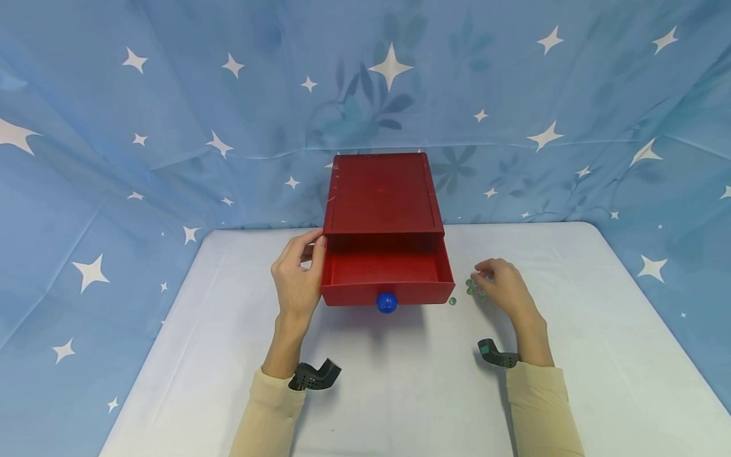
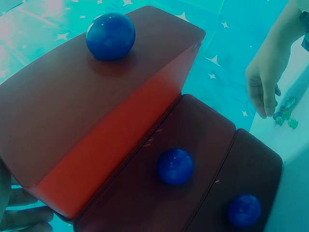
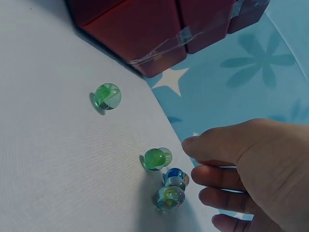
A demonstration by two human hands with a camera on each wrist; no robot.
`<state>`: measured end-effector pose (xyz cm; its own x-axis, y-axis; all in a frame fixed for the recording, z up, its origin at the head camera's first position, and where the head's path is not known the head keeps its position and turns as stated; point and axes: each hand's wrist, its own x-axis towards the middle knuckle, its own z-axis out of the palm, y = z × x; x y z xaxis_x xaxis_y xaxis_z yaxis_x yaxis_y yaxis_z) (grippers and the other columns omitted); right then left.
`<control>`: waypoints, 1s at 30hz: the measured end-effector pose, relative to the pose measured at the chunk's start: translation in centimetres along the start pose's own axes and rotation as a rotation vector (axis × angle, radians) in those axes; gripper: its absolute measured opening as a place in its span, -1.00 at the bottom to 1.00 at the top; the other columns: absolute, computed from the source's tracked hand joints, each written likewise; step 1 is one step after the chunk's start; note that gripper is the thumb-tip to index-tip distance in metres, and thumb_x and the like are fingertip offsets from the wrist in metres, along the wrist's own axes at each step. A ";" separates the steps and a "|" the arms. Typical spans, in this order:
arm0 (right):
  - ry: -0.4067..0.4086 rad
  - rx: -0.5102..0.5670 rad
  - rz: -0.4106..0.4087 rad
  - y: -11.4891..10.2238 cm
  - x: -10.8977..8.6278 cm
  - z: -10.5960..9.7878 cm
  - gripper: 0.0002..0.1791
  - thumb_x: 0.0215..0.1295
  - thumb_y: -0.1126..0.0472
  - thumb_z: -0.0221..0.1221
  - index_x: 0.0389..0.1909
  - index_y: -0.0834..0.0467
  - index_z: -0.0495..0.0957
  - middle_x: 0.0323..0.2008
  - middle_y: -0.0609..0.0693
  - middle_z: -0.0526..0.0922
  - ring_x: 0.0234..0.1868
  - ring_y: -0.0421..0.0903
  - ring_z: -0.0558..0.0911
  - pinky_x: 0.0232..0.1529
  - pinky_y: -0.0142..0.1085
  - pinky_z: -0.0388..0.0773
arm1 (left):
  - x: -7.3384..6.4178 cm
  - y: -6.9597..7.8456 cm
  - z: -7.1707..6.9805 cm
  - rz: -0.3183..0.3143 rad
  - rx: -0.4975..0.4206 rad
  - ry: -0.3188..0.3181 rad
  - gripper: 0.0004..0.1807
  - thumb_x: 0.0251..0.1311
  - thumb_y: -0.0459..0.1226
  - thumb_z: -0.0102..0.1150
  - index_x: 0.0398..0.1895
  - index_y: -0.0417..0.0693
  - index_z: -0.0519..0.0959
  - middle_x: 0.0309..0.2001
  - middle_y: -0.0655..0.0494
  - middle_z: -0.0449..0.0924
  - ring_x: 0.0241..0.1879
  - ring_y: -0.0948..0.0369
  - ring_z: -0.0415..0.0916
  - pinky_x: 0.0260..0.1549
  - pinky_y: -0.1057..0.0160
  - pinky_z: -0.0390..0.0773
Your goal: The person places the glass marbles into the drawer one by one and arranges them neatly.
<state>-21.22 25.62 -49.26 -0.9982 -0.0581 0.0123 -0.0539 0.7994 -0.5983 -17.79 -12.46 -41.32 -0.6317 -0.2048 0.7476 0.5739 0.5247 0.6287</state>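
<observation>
A small red drawer cabinet [image 1: 381,193] stands on the table, its top drawer [image 1: 354,293] pulled out by a round blue knob side facing me. My left hand [image 1: 297,276] rests against the cabinet's left side near the front edge, fingers fairly straight and thumb toward the front. To the right of the cabinet, my right hand [image 1: 505,289] hovers close over a cluster of glass marbles. In the right wrist view its thumb [image 3: 212,147] and fingers are loosely bent, with nothing between them. A green marble [image 3: 154,159] and a blue one [image 3: 175,177] lie just beyond the fingertips.
One clear green marble [image 3: 107,96] lies apart, nearer the cabinet. Two lower drawers, with blue knobs [image 2: 175,166], are closed. The white tabletop [image 1: 188,355] ends at a blue star-patterned cloth [image 1: 240,127] behind and at the sides.
</observation>
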 end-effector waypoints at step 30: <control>-0.032 -0.056 0.030 0.2 0.1 0.6 -0.70 0.44 0.20 0.11 -0.02 0.35 0.62 -0.07 0.30 0.62 -0.02 0.21 0.57 0.09 0.14 0.58 | 0.0 -0.1 0.0 -0.010 -0.009 -0.006 -0.76 0.33 -0.30 0.23 0.00 -0.14 0.70 -0.12 -0.04 0.75 -0.34 0.09 0.71 -0.19 0.54 0.64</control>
<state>-21.34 25.38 -49.83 -0.9981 -0.0524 -0.0314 -0.0264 0.8335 -0.5519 -17.88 -12.54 -41.40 -0.6407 -0.2052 0.7398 0.5720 0.5153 0.6382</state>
